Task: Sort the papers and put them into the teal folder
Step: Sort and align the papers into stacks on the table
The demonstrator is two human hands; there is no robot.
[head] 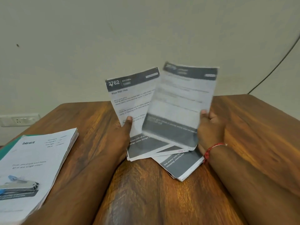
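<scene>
Sorting looks under way on the wooden worktop (162, 200): a blinkit stack (35, 159) lies on the teal folder (8, 148) at the left, well apart from the kitchen sheets (129, 98) held raised. The left hand (123, 132) pinches one sheaf and the right hand (209, 127) grips another sheet (181, 98); next, they likely need squaring together.

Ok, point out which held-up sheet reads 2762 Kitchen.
The sheet in the left hand, titled Wipe Wall Tiles. The other sheet, in the right hand, overlaps it and is blurred.
</scene>
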